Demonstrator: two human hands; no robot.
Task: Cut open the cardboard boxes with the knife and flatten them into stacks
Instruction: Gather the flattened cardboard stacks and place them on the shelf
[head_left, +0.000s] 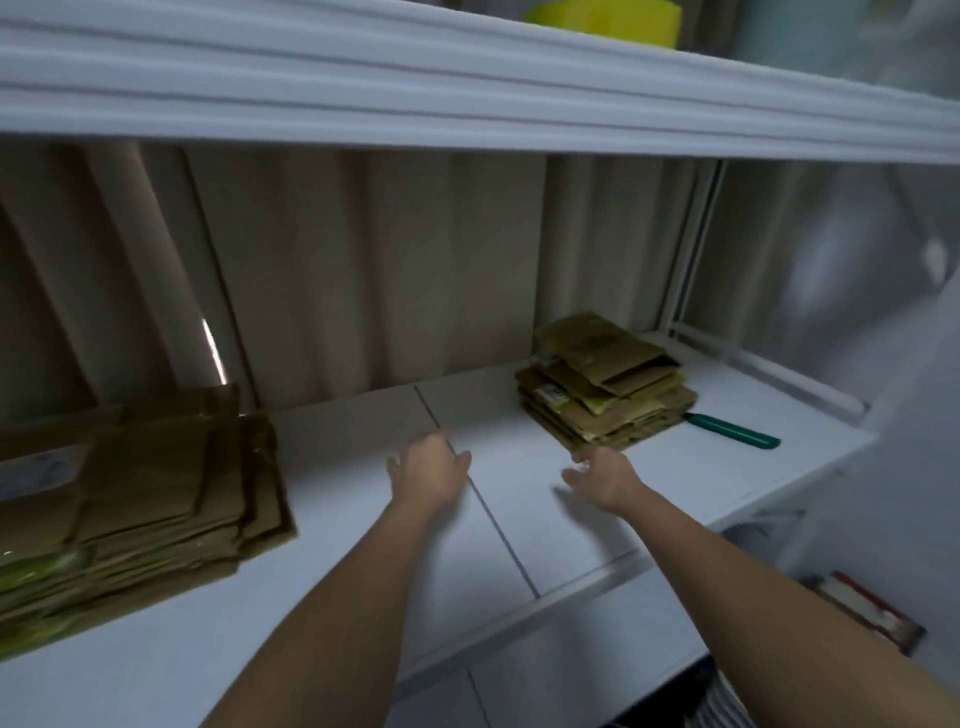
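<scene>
Both arms reach out over a white counter (363, 597). The left hand (428, 470) hangs just above the counter with its fingers spread and loose, holding nothing. The right hand (602, 475) is also loose and holds nothing; its fingertips are right by the front edge of the small stack of flat boxes (605, 382), but the blur makes it hard to say if they touch.

This small stack sits at the back right of the counter, close to the ribbed wall (363, 260). The knife with the green handle (735, 430) lies flat on the counter just to the right of this stack, and one end goes under it.

A bigger stack of flat boxes (135, 499) lies on the left side of the counter, well apart from both hands.

A white shelf (467, 93) runs across above, with something yellow (608, 18) on top.
</scene>
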